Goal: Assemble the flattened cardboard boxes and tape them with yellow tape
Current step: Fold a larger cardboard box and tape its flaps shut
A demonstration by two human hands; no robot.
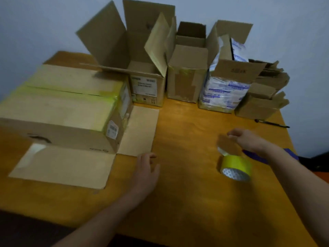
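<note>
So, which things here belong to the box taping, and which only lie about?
For the job: yellow tape roll, its end pinched by the right hand; large taped box; flattened cardboard stack.
Lying about: black pen; purple sheet.

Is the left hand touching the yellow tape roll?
Apart. The head view shows a wide stretch of bare table between the left hand and the tape roll, whose loose end the right hand pinches.

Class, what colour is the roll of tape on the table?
Yellow. The tape roll shows best in the head view, its only view.
</note>
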